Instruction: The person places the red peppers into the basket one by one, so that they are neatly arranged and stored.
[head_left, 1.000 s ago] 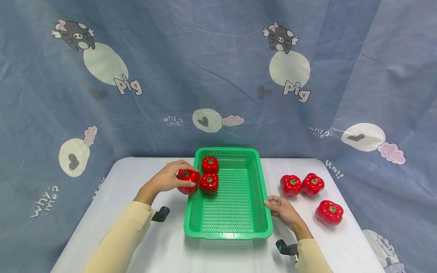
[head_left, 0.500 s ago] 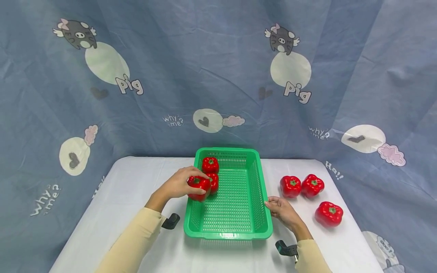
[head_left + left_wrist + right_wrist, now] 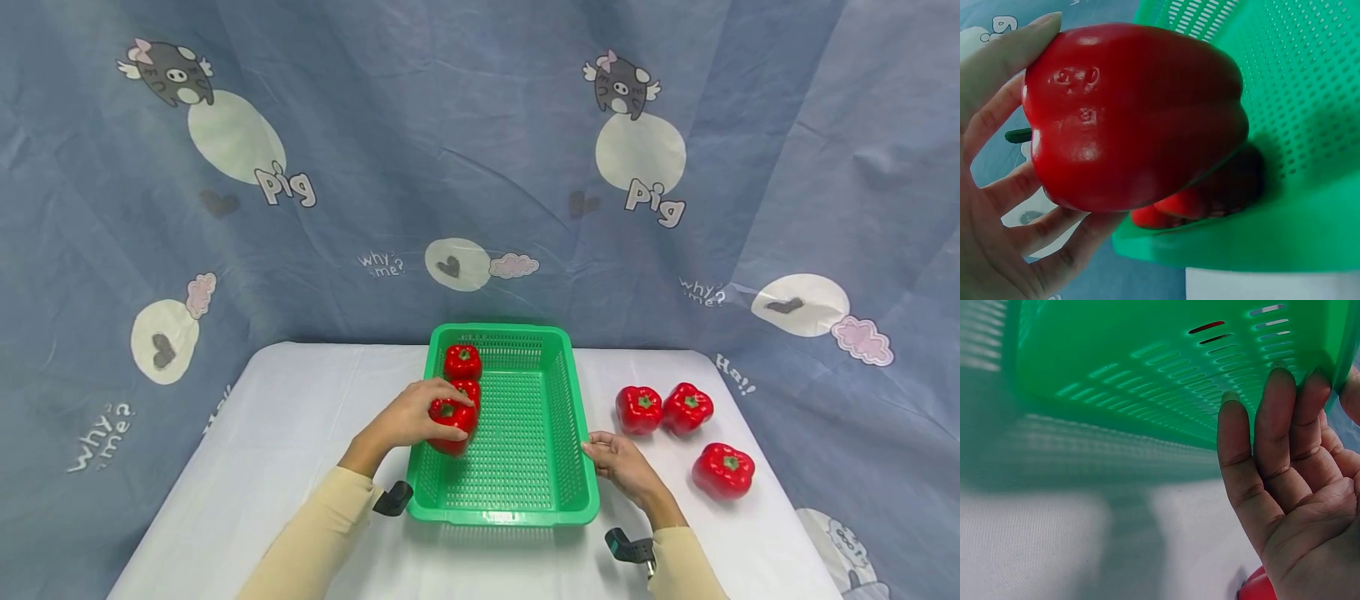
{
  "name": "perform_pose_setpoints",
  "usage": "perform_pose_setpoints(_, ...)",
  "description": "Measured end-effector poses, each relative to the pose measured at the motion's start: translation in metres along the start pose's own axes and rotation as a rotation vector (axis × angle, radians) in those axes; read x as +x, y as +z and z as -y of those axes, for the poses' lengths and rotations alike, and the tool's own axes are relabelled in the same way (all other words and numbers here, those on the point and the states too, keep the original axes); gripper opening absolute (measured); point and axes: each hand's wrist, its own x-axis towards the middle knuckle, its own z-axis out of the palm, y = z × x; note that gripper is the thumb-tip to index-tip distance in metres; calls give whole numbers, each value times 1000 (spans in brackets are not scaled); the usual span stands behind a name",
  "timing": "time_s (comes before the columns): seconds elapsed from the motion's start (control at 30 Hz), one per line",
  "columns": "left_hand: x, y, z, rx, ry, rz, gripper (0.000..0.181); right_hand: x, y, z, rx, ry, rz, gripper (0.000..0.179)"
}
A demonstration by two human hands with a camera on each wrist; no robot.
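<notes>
My left hand (image 3: 408, 417) grips a glossy red bell pepper (image 3: 452, 427) over the left side of a green perforated basket (image 3: 510, 517). In the left wrist view, the fingers and thumb spread around the stem end of this bell pepper (image 3: 1135, 119), its short green stem toward the palm. Two more red bell peppers (image 3: 462, 362) sit in a line along the basket's left wall, the nearer partly hidden behind the held one. My right hand (image 3: 622, 462) holds the basket's right rim; in the right wrist view its fingers (image 3: 1275, 425) press the slotted outer wall below the rim.
Three red bell peppers lie on the white table (image 3: 315, 417) right of the basket: two side by side (image 3: 639, 409) toward the back and one (image 3: 723, 470) nearer. A blue patterned cloth (image 3: 480, 167) hangs behind the table.
My left hand has carried the bell pepper rightward and nearer, from over the basket's left rim to inside its left side. The right hand stays at the right rim.
</notes>
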Motion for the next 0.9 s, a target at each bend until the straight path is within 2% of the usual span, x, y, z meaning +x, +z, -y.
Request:
perform_pose_setpoints(0.33,1,15,3,6,-67,4,40,0,1,-1,1,-5,-2,37)
perform_pose_setpoints(0.6,-3,26,8,3,-64,17,39,-1,1,0,-12,3,-5,38)
perform_pose_setpoints(0.9,-5,33,7,46,-115,7,38,-2,2,1,-14,-1,-6,38)
